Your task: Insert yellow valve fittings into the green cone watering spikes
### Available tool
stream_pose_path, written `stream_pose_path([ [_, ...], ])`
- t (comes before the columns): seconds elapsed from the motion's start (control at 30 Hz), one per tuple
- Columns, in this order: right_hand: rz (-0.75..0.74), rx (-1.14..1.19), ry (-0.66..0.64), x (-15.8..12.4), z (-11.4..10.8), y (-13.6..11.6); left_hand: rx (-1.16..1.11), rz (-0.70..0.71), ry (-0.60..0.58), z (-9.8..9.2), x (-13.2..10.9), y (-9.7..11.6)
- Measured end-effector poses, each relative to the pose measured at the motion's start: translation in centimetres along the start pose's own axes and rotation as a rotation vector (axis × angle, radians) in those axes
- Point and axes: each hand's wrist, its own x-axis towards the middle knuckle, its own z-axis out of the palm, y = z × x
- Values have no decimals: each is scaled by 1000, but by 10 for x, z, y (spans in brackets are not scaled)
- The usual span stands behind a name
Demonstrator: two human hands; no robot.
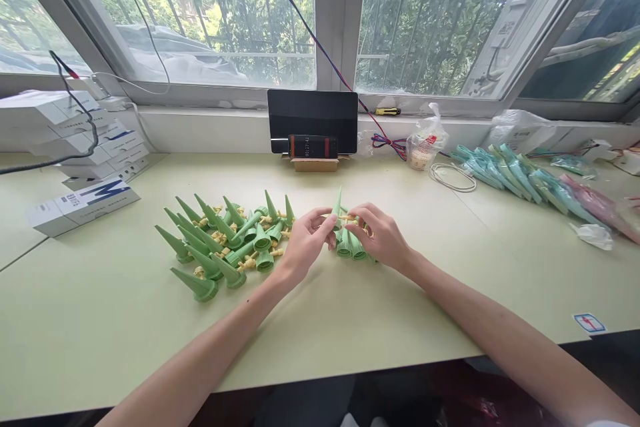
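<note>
My left hand (306,240) is closed on a green watering spike (338,200), holding it upright with the tip pointing up. From the other side, my right hand (383,235) pinches a small yellow valve (349,217) against the spike's side. Fingers partly cover where the two meet, so I cannot tell how far the valve sits in. Below my right hand, several green spikes (344,245) lie with their round open ends towards me. Left of my hands spreads a pile of green spikes (193,238), many with yellow valves attached.
White boxes (85,203) are stacked at the left. A dark tablet (313,113) and a phone (314,146) stand at the back. A plastic-wrapped cup (425,143), a coiled white cable (453,177) and bagged green parts (515,173) lie at the right. The table's front edge (350,373) is near me.
</note>
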Motion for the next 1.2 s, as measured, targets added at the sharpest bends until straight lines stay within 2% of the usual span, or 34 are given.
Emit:
stream_pose_path([
  [0.27,-48,-36,6,-1,1,4,-9,-2,-8,1,-1,1],
  [0.57,-75,-8,36,-1,0,4,156,100,-75,-3,-1,-2],
  [0.8,-50,3,55,0,0,3,203,144,-163,-4,-2,-8],
  [1.2,7,37,38,-1,0,2,199,179,-199,-6,-2,-15],
])
